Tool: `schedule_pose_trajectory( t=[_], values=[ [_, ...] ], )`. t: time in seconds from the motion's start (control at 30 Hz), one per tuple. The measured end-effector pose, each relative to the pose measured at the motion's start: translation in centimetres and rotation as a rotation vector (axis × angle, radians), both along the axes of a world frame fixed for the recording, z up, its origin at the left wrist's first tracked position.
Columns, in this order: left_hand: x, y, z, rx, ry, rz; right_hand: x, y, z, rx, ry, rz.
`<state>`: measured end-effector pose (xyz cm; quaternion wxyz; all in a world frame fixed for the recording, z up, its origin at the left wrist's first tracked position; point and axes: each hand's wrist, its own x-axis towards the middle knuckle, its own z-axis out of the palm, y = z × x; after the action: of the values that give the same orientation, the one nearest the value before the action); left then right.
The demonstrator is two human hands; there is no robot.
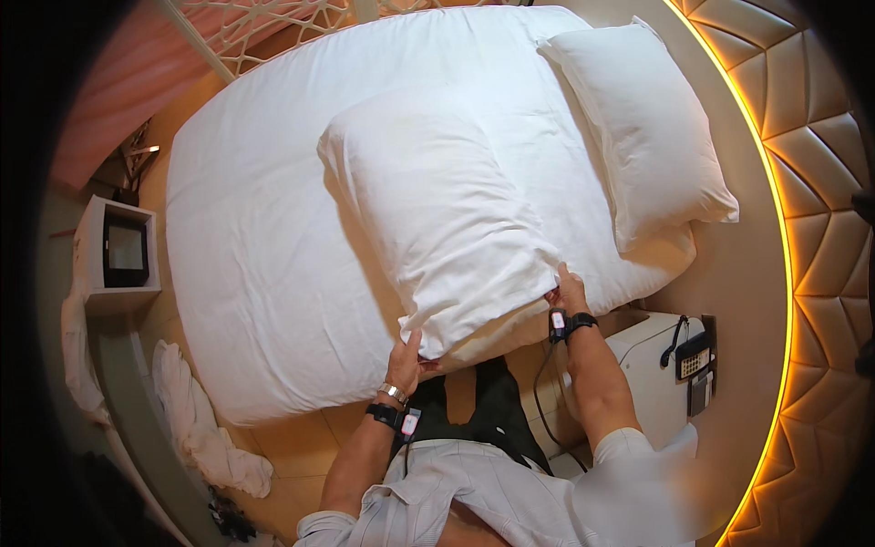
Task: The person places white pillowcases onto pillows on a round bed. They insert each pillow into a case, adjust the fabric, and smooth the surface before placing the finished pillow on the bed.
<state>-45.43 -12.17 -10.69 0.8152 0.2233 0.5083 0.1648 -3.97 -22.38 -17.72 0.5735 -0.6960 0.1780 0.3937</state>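
A white pillow [437,201] in a wrinkled pillowcase lies on the bed in front of me, its near end at the mattress edge. My left hand [404,365] grips the near left corner of the pillowcase, thumb on top and fingers curled under. At the near right corner, my right hand [567,294] pinches the cloth the same way. Between the hands the case's near edge hangs slightly loose. A second white pillow [643,132] rests at the head of the bed on the right. Both pillows lie on a white-sheeted bed [246,210].
A white bedside cabinet [647,365] with a black telephone [693,357] stands at my right, before a padded, light-edged wall [820,255]. Crumpled white cloth [205,419] lies on the floor at left, near a white box-shaped shelf [123,296]. A lattice screen [264,36] borders the far side.
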Motion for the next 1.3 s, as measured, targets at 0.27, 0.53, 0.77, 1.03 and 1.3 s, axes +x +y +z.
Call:
schedule_pose_trajectory(
  t=[0.27,0.53,0.77,1.03,1.3],
  values=[
    [-3.1,-2.7,6.9,0.253,0.311,-0.207,1.0,-2.3,4.3,0.097,-0.144,0.372],
    [-5.2,-9.4,0.7,0.037,0.562,-0.080,1.4,-10.7,1.5,0.046,0.036,0.653],
    [-6.5,-11.8,-2.7,-0.001,0.574,-0.026,1.2,-11.8,0.4,-0.032,0.108,0.834],
    [-6.1,-10.7,-6.5,0.264,0.816,-0.198,11.3,-18.6,-10.7,-0.579,-0.511,1.288],
    [-1.3,-4.7,2.3,1.399,0.819,-0.389,3.1,-2.8,1.8,-0.263,-0.129,0.864]
  ],
)
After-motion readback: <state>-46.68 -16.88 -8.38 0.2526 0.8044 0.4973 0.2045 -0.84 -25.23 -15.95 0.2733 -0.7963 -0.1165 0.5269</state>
